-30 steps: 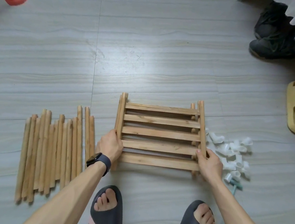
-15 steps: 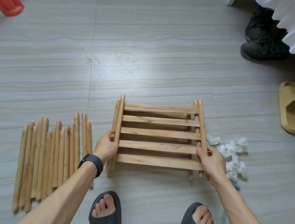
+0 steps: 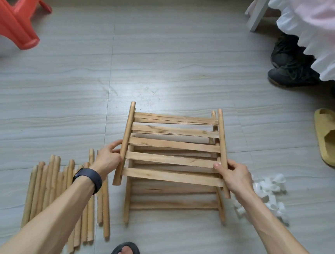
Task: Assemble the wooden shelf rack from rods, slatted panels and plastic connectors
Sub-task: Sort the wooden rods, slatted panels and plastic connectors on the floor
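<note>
Each curling round a side rail, the left hand [image 3: 108, 159] and the right hand [image 3: 234, 176] are holding the top slatted panel [image 3: 173, 145] just above the stack [image 3: 174, 204] lying on the floor [image 3: 168, 66], where a slipping grip is probably risking a drop onto the rods [image 3: 56, 188] at left or the plastic connectors [image 3: 268, 188] at right.

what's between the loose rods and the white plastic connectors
The head view shows the top slatted panel, held at both sides by the left hand and right hand, over a lower panel.
</note>
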`<state>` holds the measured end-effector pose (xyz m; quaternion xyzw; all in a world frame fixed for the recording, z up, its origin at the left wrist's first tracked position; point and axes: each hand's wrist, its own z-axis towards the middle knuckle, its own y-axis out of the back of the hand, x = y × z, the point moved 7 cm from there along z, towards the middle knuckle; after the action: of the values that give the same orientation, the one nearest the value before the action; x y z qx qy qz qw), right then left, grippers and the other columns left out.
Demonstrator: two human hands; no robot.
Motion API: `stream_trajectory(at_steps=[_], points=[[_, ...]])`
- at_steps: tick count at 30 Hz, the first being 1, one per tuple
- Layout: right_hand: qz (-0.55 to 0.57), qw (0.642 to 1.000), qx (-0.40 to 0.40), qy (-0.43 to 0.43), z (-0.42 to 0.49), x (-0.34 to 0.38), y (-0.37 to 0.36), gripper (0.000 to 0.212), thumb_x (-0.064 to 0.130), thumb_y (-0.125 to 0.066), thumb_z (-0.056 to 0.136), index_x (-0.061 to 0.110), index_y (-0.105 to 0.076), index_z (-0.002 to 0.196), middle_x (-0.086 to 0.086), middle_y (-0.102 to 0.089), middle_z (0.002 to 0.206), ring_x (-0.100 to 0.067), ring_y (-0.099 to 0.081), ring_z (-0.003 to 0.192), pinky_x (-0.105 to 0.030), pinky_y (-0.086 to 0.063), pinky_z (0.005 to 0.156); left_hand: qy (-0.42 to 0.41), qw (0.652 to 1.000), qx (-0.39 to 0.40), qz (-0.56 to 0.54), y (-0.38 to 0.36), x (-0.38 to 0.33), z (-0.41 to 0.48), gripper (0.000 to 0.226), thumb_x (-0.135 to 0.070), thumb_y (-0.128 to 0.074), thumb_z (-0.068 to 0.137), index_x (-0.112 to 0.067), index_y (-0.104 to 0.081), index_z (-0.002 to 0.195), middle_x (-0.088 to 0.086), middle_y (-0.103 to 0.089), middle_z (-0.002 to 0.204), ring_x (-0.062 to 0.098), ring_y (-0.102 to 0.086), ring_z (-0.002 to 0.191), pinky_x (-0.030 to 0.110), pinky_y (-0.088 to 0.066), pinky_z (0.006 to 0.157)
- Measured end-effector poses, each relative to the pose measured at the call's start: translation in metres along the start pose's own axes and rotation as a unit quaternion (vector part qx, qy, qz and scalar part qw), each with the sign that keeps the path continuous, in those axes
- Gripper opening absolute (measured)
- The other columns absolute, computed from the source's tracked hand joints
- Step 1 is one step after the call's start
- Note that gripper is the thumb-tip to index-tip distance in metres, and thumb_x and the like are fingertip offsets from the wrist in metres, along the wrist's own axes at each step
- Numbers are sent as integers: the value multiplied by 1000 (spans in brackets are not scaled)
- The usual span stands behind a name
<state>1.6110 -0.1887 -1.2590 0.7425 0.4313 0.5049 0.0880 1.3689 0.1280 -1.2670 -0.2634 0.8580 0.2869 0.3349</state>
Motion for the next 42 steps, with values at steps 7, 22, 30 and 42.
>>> stream_trajectory(at_steps=[7, 22, 30, 42], points=[[20, 998, -5, 62, 80, 73, -16, 36, 41, -70, 90, 22, -72, 121, 4, -74, 105, -19, -65, 103, -34, -51, 88, -34, 998, -17, -52, 27, -56, 70, 64, 15, -45, 91, -29, -55, 136, 6, -63, 123, 25, -63, 107, 45, -54, 92], [-44, 995, -24, 85, 230, 115, -70, 34, 36, -66, 93, 24, -67, 125, -4, -73, 106, -30, -64, 106, -34, -47, 85, -61, 996, -46, -40, 0, -84, 219, 48, -6, -52, 98, -28, -52, 141, 5, -66, 121, 21, -66, 100, 42, -56, 92], [-28, 995, -7, 90, 216, 105, -80, 66, 30, -67, 94, 31, -38, 153, 1, -59, 139, -22, -55, 126, -28, -39, 100, -116, 982, -125, 79, -9, -63, 192, 60, -26, -54, 99, -27, -31, 154, 1, -46, 148, 21, -52, 123, 39, -42, 108], [-134, 983, -30, 119, 212, 98, -89, 66, 10, -49, 99, 24, -23, 158, -14, -55, 143, -38, -52, 126, -35, -41, 101, -156, 969, -108, 157, -29, -59, 181, 92, 19, -39, 82, -26, -17, 159, 0, -35, 158, 20, -35, 144, 14, -26, 106]])
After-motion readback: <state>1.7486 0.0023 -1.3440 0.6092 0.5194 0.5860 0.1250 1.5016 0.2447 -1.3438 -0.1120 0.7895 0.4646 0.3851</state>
